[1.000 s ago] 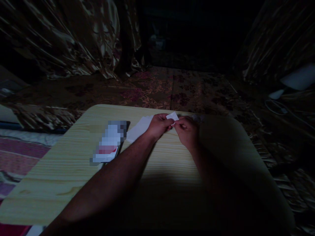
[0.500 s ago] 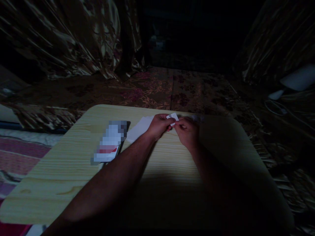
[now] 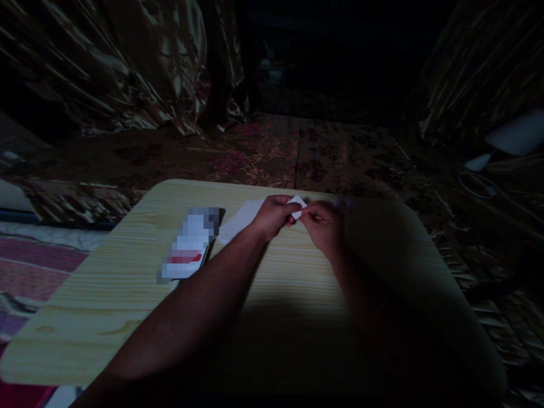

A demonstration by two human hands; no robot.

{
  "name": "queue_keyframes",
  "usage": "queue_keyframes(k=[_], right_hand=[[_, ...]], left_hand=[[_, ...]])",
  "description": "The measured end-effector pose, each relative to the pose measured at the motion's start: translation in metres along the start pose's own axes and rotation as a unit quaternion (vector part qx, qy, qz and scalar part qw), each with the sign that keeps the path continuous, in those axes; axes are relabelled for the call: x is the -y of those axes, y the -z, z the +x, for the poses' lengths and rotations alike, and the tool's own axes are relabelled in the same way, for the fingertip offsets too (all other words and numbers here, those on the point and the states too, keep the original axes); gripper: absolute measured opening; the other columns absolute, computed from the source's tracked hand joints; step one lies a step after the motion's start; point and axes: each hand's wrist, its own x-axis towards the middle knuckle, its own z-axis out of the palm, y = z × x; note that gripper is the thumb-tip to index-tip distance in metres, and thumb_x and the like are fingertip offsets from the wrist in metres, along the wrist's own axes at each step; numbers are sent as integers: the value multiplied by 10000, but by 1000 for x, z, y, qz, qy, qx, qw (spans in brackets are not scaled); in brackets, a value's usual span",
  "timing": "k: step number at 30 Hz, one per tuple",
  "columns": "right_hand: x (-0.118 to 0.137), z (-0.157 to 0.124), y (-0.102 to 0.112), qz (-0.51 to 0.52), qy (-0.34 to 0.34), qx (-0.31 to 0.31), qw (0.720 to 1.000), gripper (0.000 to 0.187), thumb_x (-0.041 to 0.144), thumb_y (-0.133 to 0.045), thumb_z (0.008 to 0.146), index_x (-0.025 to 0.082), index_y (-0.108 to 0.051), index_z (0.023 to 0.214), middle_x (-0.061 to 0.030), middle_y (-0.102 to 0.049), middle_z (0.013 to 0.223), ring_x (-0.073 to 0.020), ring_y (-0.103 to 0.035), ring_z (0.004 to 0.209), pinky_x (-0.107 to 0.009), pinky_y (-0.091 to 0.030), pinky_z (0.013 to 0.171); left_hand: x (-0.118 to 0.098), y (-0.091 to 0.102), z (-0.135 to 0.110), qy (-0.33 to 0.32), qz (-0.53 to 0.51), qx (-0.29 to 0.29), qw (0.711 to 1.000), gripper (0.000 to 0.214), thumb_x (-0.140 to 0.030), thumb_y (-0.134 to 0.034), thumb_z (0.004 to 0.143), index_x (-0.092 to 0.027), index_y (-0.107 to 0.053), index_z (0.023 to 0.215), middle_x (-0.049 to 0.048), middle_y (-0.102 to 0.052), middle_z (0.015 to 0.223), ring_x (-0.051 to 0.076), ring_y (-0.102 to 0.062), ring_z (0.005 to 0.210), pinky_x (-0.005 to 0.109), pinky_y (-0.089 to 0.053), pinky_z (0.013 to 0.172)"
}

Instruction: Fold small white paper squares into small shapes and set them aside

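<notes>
Over the far part of the wooden table (image 3: pixel 293 272), both hands pinch one small piece of folded white paper (image 3: pixel 299 201). My left hand (image 3: pixel 274 216) grips it from the left, with the thumb lying across its face. From the right, the fingertips of my right hand (image 3: pixel 323 222) close on its lower right edge. White paper sheets (image 3: pixel 239 221) lie flat on the table just left of my left hand, partly covered by that hand and forearm. The light is dim, and the fingers beneath the small piece are hidden.
A phone-like object with a blurred-out face (image 3: pixel 190 243) lies left of my left forearm. Small, indistinct clear items (image 3: pixel 342 203) sit beyond my right hand. A patterned cloth (image 3: pixel 263 150) spreads behind the table. At the right are a white lamp (image 3: pixel 516 135) and a looped cable (image 3: pixel 478 184).
The small white piece has turned slightly between my fingers and now looks like a plain diamond; its raised fold no longer shows. Both hands stay in nearly the same place.
</notes>
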Motion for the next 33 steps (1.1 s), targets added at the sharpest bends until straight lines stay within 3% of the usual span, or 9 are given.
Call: queue_keyframes(k=[4, 9, 14, 17, 23, 33], right_hand=[[-5, -2, -4, 34, -70, 2, 997, 19, 224, -645, 795, 233, -660, 803, -16, -713, 825, -165, -679, 722, -315, -574, 704], [1, 3, -3, 132, -162, -21, 978, 117, 264, -657, 772, 222, -622, 875, 6, -702, 737, -173, -692, 665, -298, -573, 615], [12, 10, 4, 131, -265, -7, 955, 231, 406, -645, 795, 184, -617, 741, 15, -641, 566, -137, -603, 487, -253, -514, 488], [13, 13, 5, 110, -279, 14, 954, 283, 441, -648, 790, 176, -631, 693, -1, -659, 571, -126, -593, 489, -233, -484, 482], [9, 15, 4, 112, -283, 13, 952, 152, 326, -660, 718, 175, -663, 704, 6, -669, 591, -122, -595, 517, -226, -475, 499], [5, 11, 2, 106, -258, 16, 960, 136, 321, -635, 749, 187, -644, 730, 21, -633, 582, -124, -578, 513, -236, -475, 502]], left_hand=[[0, 1, 0, 7, -6, -8, 1000, 234, -297, -809, 609, -120, -656, 624, 16, -615, 530, 62, -472, 405, 200, -314, 388], [5, 1, 2, -15, -38, -23, 999, 277, -326, -831, 631, -122, -647, 659, 6, -614, 546, 63, -490, 434, 195, -347, 420], [10, -1, 4, -41, -38, -33, 998, 354, -388, -862, 625, -117, -656, 724, 4, -637, 601, 65, -518, 481, 201, -400, 487], [11, -2, 3, -56, -25, -30, 998, 377, -421, -861, 630, -117, -663, 732, 7, -643, 618, 71, -534, 508, 210, -422, 520], [10, -5, 1, -56, -26, -33, 998, 362, -394, -867, 622, -113, -671, 739, 9, -652, 620, 75, -550, 519, 210, -433, 536], [13, -4, 3, -50, -19, -10, 999, 321, -319, -857, 612, -97, -710, 791, 29, -681, 661, 81, -561, 533, 208, -439, 528]])
